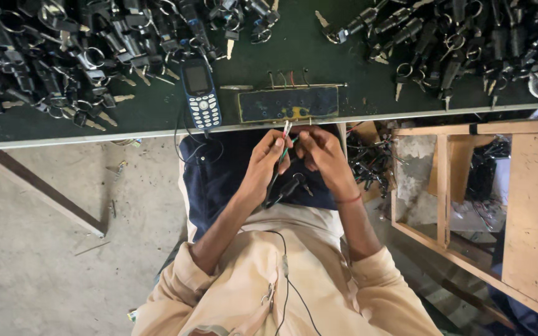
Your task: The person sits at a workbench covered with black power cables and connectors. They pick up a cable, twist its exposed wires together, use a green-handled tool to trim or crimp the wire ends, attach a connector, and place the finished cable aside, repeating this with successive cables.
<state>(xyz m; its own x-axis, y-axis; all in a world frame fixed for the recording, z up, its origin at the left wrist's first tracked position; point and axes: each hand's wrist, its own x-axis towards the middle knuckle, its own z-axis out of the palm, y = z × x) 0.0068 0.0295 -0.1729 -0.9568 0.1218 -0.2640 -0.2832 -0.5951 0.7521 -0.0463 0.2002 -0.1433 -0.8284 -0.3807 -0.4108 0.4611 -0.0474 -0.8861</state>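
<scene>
Red, white and green wire ends [286, 130] stick up from the pinch of a seated worker's hands, held over the lap just below the front edge of the dark green surface [157, 115]. The left hand [268, 158] is closed around the wires and the black lock switch [287, 188] that hangs from them below the palm; the right hand [320, 148] is curled, its fingertips nipping at the wire tips beside the left thumb. The work appears to be sorting or baring the leads, a step best done by keeping the bundle firmly clamped in the left hand and separating one coloured lead at a time, so the thin ends do not cross or slip. Directly ahead on the surface lies a dark test board [287, 103] with short wire loops along its top edge, a blue keypad phone [201, 93] to its left. Heaps of black lock switches with keys [63, 56] crowd both far corners. A wooden crate [468, 186] stands at the worker's right.
</scene>
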